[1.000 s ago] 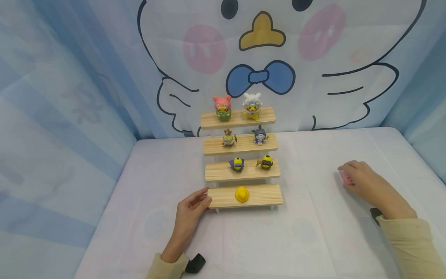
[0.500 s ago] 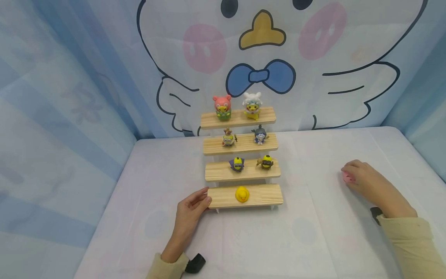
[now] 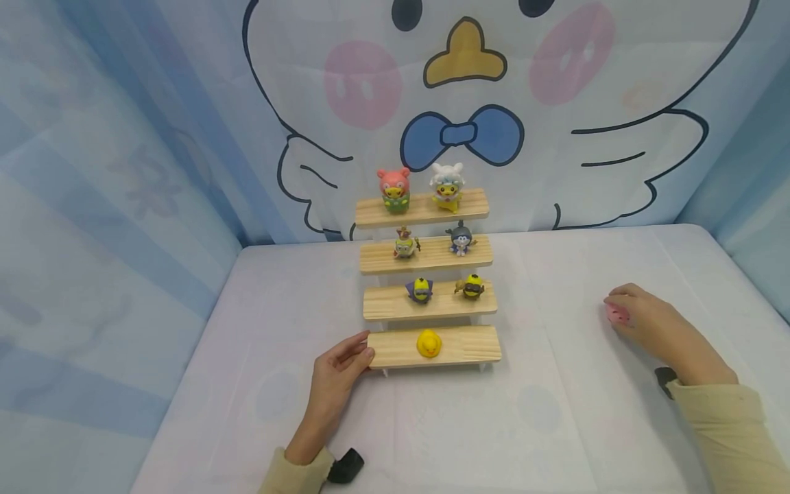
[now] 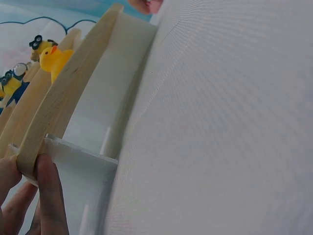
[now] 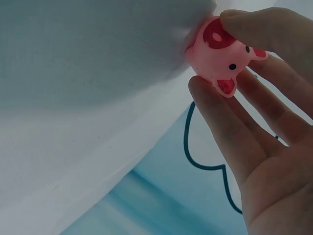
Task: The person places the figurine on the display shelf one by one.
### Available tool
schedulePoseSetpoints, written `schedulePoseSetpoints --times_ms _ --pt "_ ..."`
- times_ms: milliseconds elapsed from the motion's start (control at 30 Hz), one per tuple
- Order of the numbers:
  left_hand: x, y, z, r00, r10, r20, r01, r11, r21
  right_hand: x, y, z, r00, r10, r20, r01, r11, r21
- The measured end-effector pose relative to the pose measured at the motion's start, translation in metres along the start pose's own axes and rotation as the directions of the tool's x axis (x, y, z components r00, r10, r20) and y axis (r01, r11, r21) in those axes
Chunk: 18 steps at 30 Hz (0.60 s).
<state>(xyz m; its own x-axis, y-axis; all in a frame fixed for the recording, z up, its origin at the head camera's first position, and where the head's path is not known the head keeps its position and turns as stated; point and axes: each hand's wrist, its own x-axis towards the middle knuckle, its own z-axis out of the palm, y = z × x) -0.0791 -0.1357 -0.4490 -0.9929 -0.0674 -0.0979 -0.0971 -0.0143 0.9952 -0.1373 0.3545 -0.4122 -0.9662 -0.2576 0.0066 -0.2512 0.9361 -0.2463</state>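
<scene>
My left hand [image 3: 339, 363] pinches the left end of the lowest wooden shelf [image 3: 469, 346], thumb on one face and fingers on the other in the left wrist view. A yellow rubber duck [image 3: 428, 344] sits on that shelf. Out to the right, my right hand [image 3: 655, 329] holds a pink toy pig [image 5: 222, 54] between thumb and fingers. The right wrist view shows the pig's snout, eyes and ears, with the toy low against the white cloth. In the head view the hand covers part of the pig.
Above the duck, the stepped stand carries two minion figures [image 3: 420, 291] on one shelf, two small figures [image 3: 460, 240] on another and two Pikachu figures [image 3: 447, 189] on top. A printed curtain [image 3: 185, 137] hangs behind and beside the white-covered table [image 3: 555, 412].
My right hand has shifted slightly right with the pink pig, its fingers drawing in around it. My left hand has stayed on the shelf end.
</scene>
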Motion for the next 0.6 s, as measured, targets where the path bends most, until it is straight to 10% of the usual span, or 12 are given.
schedulePoseSetpoints --times_ms 600 --pt "0.0 0.0 -0.001 1.0 0.008 0.008 -0.008 1.0 -0.018 0.0 -0.023 -0.009 0.998 -0.03 -0.048 0.03 1.0 0.002"
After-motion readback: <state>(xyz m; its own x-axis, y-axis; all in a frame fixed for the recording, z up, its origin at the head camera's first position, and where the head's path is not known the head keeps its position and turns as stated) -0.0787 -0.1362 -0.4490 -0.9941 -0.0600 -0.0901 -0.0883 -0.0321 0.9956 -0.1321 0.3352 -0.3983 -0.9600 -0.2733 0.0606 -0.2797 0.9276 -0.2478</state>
